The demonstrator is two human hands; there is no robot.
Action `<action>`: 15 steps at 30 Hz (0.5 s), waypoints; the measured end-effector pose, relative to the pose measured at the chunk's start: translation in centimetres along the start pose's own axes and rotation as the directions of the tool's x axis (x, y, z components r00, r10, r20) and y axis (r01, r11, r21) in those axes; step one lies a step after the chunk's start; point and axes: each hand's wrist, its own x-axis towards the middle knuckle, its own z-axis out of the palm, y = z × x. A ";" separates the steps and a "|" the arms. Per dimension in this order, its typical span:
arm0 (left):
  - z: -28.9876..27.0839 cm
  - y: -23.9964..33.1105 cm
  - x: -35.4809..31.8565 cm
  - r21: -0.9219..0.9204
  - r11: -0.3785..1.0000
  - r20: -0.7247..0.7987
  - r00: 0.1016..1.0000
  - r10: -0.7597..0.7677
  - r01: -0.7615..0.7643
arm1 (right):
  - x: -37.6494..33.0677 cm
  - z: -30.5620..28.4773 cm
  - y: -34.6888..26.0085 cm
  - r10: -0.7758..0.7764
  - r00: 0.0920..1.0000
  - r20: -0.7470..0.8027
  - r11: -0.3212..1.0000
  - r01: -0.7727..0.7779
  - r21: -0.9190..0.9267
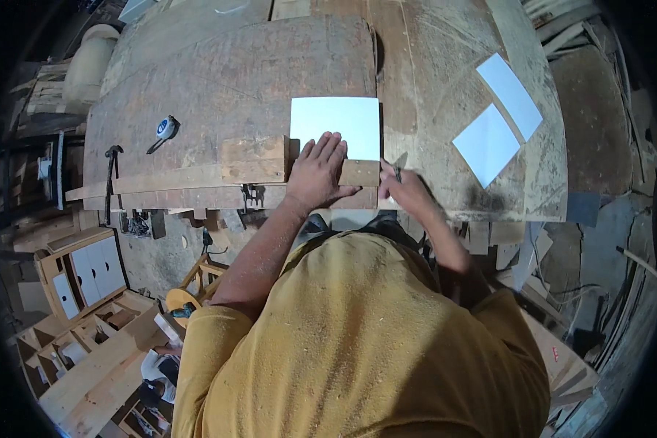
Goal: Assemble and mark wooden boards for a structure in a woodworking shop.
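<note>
My left hand point(320, 169) lies flat, fingers spread, over the lower left of a white rectangular sheet point(336, 120). Its thumb reaches onto a wooden strip point(361, 174) along the sheet's near edge. By the sheet's lower right corner, my right hand point(407, 191) is closed around a small slim tool point(398, 174), dark where it shows. Fingers cover most of this tool, so its kind is unclear. Left of my left hand, a short wooden block point(254, 160) rests on the strip.
Two white pieces point(487, 146) lie at the right of the worktable point(219, 80). A tape measure point(166, 128) and a hammer point(112, 175) lie to the left. Below left stand a wooden cabinet point(80, 274) and a yellow stool point(186, 296). Another person point(159, 374) is at the lower left.
</note>
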 end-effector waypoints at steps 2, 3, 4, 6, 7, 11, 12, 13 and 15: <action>-0.5 0.3 -0.3 -0.041 0.999 -0.063 0.998 -0.016 0.013 | -0.4 0.7 0.3 -0.109 0.992 -0.065 0.984 0.098 -0.146; -1.6 0.5 0.4 -0.176 0.984 0.004 1.000 -0.024 0.025 | -0.4 0.6 1.7 -0.068 0.990 -0.124 0.991 0.053 -0.119; -0.7 0.4 0.5 -0.293 0.954 -0.168 0.986 0.010 -0.059 | 0.3 0.8 2.9 -0.035 0.985 -0.168 0.996 0.020 -0.088; 0.3 0.3 1.2 -0.259 0.962 -0.106 0.993 0.057 -0.083 | -0.4 0.9 1.3 0.060 0.973 -0.222 0.994 -0.038 0.103; 1.7 0.1 1.3 -0.158 0.976 -0.141 0.982 0.129 -0.151 | -0.5 0.6 0.9 0.021 0.971 -0.238 1.000 -0.022 -0.003; 0.8 -0.5 2.6 -0.205 0.975 -0.111 0.992 0.068 -0.090 | 1.3 -0.5 0.9 -0.001 0.967 -0.253 0.997 -0.018 -0.074; -0.4 -1.1 3.1 -0.221 0.973 -0.060 0.997 0.056 -0.068 | 2.5 -0.4 1.8 -0.008 0.965 -0.261 1.000 0.001 -0.025; -0.9 -1.2 3.2 -0.186 0.983 -0.043 0.999 0.003 -0.011 | 3.1 0.0 0.8 -0.029 0.959 -0.282 0.996 0.050 0.067; -0.1 -2.1 2.9 -0.133 0.990 -0.077 0.997 0.023 -0.034 | 4.4 0.2 2.9 -0.068 0.967 -0.245 0.987 0.029 -0.158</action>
